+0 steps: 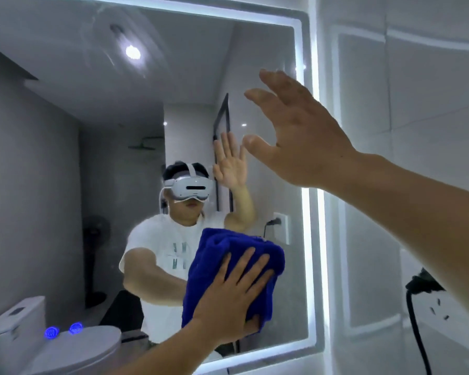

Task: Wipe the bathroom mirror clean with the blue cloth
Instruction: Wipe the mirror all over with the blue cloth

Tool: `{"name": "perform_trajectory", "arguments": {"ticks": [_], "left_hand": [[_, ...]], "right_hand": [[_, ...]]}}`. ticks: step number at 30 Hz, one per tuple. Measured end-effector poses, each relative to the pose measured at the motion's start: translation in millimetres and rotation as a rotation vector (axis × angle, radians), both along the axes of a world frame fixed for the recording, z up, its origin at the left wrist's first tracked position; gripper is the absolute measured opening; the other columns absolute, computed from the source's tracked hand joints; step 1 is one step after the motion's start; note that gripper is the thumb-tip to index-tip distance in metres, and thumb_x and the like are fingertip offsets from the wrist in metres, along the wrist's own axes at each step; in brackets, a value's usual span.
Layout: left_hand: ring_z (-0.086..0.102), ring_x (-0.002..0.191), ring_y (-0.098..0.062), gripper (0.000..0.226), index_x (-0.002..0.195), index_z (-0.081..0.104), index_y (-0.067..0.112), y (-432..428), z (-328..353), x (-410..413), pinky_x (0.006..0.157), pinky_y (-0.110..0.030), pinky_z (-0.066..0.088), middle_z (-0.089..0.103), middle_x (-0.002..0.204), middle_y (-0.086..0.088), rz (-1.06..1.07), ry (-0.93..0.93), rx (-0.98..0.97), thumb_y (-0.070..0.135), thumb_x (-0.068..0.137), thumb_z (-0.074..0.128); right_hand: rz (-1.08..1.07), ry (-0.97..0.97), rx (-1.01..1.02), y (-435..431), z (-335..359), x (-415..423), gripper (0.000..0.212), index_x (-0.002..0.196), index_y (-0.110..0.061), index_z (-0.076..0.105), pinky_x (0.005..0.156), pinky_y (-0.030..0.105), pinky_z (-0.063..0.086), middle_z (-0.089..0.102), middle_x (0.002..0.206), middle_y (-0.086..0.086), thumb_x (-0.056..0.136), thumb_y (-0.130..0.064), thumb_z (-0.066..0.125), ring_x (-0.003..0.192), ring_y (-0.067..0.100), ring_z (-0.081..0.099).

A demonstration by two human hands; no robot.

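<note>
The bathroom mirror [92, 136] fills the left and middle of the head view, framed by a lit white strip. Faint streaks show on the glass near its top [111, 50]. A folded blue cloth [220, 255] lies against the lower right part of the glass. My left hand [236, 296] presses flat on it with the fingers spread and straight, and the thumb sits at the cloth's lower edge. My right hand [303, 136] is raised in front of the mirror's right edge, fingers spread, holding nothing. Whether it touches the glass is unclear.
A white tiled wall [417, 104] runs to the right of the mirror. A black plug [423, 284] sits in a socket there, its cable hanging down. Two glowing blue touch buttons [63, 331] show at the mirror's lower left.
</note>
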State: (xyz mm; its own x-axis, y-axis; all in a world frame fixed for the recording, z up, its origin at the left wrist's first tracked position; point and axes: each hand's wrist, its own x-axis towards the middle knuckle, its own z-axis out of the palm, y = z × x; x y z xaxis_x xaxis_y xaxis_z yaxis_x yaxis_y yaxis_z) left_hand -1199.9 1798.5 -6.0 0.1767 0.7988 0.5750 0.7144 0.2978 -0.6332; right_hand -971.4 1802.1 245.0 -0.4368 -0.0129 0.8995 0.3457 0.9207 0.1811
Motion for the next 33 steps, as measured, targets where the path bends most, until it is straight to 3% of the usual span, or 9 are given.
{"name": "perform_trajectory", "arguments": {"ticks": [4,9,16,22,26,33], "left_hand": [[-0.001,0.151,-0.035,0.090,0.156,0.021,0.019,-11,-36,-4,0.117,-0.058,-0.010,0.003,0.165,-0.007,0.023,0.119,-0.188,0.062,0.083,0.052],[0.001,0.151,-0.028,0.086,0.155,0.024,0.024,-32,-5,-21,0.119,-0.053,-0.010,0.018,0.163,0.000,-0.035,0.296,-0.238,0.065,0.082,0.048],[0.002,0.152,-0.029,0.094,0.157,0.013,0.030,-103,129,-61,0.119,-0.058,0.001,0.009,0.165,0.000,0.090,0.186,0.210,0.075,0.079,0.039],[-0.006,0.151,-0.030,0.087,0.156,0.004,0.034,-128,219,-74,0.117,-0.063,0.003,-0.003,0.165,0.003,0.170,-0.081,0.596,0.078,0.086,0.029],[-0.002,0.151,-0.034,0.086,0.157,0.009,0.030,-125,191,-71,0.116,-0.065,0.005,0.002,0.166,-0.001,0.149,-0.074,0.606,0.077,0.087,0.029],[0.006,0.150,-0.040,0.087,0.156,0.022,0.025,-112,26,-73,0.115,-0.066,0.002,0.012,0.164,-0.005,0.142,-0.089,0.579,0.073,0.084,0.037]], "right_hand": [[-0.024,0.000,-0.031,4,-3,10,0.064,0.151,-0.031,0.022,0.115,0.033,0.004,0.005,0.162,-0.007,0.095,-0.049,0.046,0.148,0.014,-0.001],[-0.006,0.008,-0.040,0,-1,14,0.063,0.151,-0.031,0.023,0.116,0.036,0.007,0.006,0.162,-0.007,0.095,-0.049,0.047,0.148,0.014,0.000],[0.033,0.010,-0.026,-5,0,1,0.064,0.151,-0.030,0.023,0.117,0.037,0.008,0.007,0.162,-0.006,0.095,-0.047,0.048,0.149,0.015,0.001],[0.066,-0.029,-0.032,-9,-6,-19,0.064,0.150,-0.028,0.024,0.119,0.041,0.010,0.007,0.162,-0.005,0.095,-0.045,0.049,0.148,0.016,0.001],[0.083,-0.026,-0.026,-17,-9,-31,0.064,0.150,-0.027,0.025,0.119,0.044,0.013,0.009,0.161,-0.004,0.094,-0.043,0.051,0.148,0.017,0.003],[0.132,-0.063,-0.008,-33,-18,-64,0.064,0.151,-0.025,0.025,0.117,0.042,0.012,0.010,0.161,-0.002,0.094,-0.041,0.051,0.148,0.018,0.004]]}}
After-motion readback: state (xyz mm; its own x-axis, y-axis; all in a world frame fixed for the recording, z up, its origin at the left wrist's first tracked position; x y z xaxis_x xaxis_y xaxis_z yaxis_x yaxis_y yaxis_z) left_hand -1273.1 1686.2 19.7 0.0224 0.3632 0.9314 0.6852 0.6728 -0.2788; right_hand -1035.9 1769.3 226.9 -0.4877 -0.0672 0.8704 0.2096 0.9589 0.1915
